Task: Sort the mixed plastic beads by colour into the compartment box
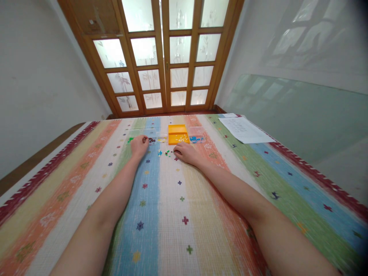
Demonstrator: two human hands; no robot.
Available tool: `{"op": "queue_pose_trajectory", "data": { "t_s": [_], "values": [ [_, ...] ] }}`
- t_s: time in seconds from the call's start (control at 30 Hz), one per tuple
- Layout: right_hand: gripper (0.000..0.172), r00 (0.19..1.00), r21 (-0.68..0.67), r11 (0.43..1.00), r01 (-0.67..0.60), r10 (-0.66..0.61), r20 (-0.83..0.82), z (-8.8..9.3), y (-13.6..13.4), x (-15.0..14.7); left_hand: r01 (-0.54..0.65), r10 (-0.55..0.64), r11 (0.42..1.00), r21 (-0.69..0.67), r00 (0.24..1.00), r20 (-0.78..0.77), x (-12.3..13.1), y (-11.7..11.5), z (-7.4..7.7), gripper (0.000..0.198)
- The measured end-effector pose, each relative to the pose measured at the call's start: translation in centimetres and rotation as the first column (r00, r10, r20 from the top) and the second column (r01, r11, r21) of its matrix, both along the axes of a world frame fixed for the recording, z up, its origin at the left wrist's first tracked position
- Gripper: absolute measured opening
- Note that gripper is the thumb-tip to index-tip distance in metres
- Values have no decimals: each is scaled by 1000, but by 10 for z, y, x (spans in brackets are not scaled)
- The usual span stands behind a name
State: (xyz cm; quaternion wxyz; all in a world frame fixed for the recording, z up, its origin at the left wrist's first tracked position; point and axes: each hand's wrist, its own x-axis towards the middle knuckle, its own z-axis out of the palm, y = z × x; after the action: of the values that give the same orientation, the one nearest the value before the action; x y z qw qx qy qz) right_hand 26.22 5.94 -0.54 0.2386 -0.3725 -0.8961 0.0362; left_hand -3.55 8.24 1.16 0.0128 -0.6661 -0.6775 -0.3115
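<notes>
My left hand [139,146] is closed in a pinch beside a clear box of small dark red pieces [152,140]; what its fingertips hold, if anything, is too small to make out. Behind that hand, small green pieces [130,140] show in part. My right hand [185,152] rests on the cloth with its fingers drawn together at small dark bits, just in front of a yellow box [178,127]. White pieces lie inside this open box. Between my hands, loose blue pieces [160,153] and green pieces [167,153] are scattered on the cloth.
A clear box of blue pieces [196,139] stands right of the yellow box, and one with yellowish pieces [162,139] on its left. Printed paper sheets [245,129] lie at the far right of the striped tablecloth [169,214]. Beyond stand glazed wooden doors [165,69].
</notes>
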Motion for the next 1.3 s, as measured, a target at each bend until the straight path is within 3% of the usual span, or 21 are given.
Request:
{"op": "queue_pose_trajectory", "data": {
  "t_s": [0.13,0.27,0.77,1.07,1.17,1.3],
  "values": [
    [16,1000,18,1000,12,-12,0,2,-1,1,371,-373,928,-39,918,-132,37,-11,0,21],
    [17,999,34,998,53,-53,-6,4,-2,1,496,-507,862,-106,833,-220,58,-25,2,17],
    [16,998,20,998,57,-58,38,0,1,2,464,-483,876,-131,841,-246,77,-32,-4,16],
    [17,998,25,998,52,-53,27,-4,4,3,481,-486,874,-71,861,-150,75,-27,-9,13],
    [17,999,27,998,49,-50,19,-3,3,3,420,-421,907,-27,905,-55,67,-21,-11,12],
    [17,999,31,998,46,-46,5,-2,2,3,235,-241,970,60,963,121,42,-6,-13,15]
  ]
}}
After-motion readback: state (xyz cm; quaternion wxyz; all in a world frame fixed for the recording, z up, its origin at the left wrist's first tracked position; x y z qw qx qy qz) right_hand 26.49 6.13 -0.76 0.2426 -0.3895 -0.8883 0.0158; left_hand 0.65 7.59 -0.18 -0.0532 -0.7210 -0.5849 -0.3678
